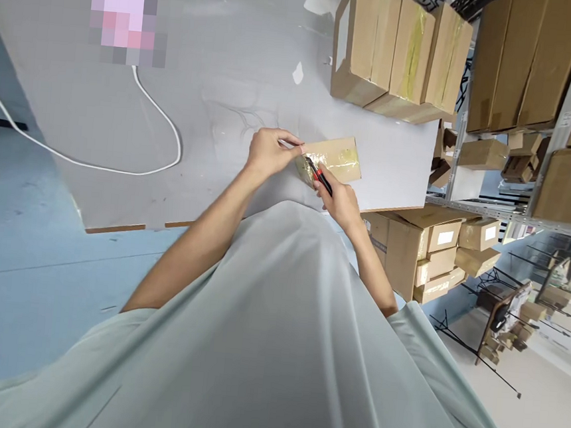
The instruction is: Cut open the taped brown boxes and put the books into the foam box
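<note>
Gripping a red-black tool [325, 181] — right hand [342, 202] partly hiding a box [339, 153]

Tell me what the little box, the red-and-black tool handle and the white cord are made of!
Little box: dull cardboard, it seems, from its plain brown sides, with shiny plastic-looking tape. Red-and-black tool handle: probably plastic or rubber, going by its bold, smooth colours. White cord: likely smooth plastic or rubber, since it curves evenly.

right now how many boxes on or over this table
4: small box by the left hand and right hand; farther off, a row: left box, middle box, right box. Some may be hidden.
</note>
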Demonstrator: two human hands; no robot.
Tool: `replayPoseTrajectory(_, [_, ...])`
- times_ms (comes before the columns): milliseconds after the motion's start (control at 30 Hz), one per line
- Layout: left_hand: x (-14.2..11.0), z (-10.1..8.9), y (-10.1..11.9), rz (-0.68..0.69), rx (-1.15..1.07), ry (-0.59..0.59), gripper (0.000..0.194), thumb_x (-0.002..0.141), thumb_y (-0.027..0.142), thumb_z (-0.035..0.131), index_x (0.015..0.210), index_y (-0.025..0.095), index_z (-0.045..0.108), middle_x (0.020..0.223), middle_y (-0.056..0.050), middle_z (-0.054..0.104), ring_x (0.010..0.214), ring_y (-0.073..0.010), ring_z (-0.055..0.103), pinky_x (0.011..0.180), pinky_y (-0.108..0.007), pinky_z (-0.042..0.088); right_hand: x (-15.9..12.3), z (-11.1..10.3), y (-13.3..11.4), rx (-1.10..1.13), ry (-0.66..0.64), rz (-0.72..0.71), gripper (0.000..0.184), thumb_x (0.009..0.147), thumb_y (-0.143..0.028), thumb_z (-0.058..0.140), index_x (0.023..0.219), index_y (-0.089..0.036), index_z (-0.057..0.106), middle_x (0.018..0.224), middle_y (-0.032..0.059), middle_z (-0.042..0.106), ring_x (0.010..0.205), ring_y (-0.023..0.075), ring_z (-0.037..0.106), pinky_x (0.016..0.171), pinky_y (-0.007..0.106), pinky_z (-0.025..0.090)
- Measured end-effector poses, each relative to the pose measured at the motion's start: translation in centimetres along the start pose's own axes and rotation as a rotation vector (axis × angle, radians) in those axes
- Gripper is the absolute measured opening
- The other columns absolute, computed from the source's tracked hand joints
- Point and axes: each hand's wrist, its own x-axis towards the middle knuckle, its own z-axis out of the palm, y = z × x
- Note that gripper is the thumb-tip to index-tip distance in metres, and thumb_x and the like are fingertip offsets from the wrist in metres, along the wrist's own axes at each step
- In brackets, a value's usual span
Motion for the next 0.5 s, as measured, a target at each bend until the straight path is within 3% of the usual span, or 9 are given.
replayPoseTrajectory(133, [0.3,0.2,-0.4,-0.003,-0.025,-0.009,0.018,0.084,0.026,0.089,0.101,0.021,0.092,0.107,-0.006,0.088,0.090,-0.0229,0.077,0.091,-0.036,0.063,0.5,0.6,-1.0,-0.072,0.006,0.043,0.064,0.124,-0.043,0.049,0.186,-0.030,0.042,0.121,0.0068,0.090,0.092,0.0243,0.085,0.112,0.041,0.062])
replayPoseTrajectory(367, [0.3,0.7,-0.9,-0.018,-0.018,0.021,0.018,0.083,0.029,0.090,0.100,0.023,0.091,0.102,-0.004,0.088,0.088,-0.0237,0.077,0.090,-0.037,0.063,0.7,0.8,-2.3,-0.270,0.007,0.062,0.063,0.125,-0.040,0.039,0.186,-0.027,0.040,0.140,0.0139,0.086,0.129,0.0352,0.080,0.112,0.044,0.061])
replayPoseTrajectory(500, [0.0,1.1,-0.8,-0.009,-0.003,0.065,0.015,0.085,0.030,0.088,0.099,0.024,0.090,0.099,-0.003,0.087,0.088,-0.0234,0.078,0.092,-0.037,0.062,1.3,0.6,-3.4,-0.315,-0.011,0.065,0.061,0.127,-0.039,0.036,0.185,-0.022,0.039,0.140,0.0182,0.084,0.131,0.0378,0.079,0.111,0.048,0.061])
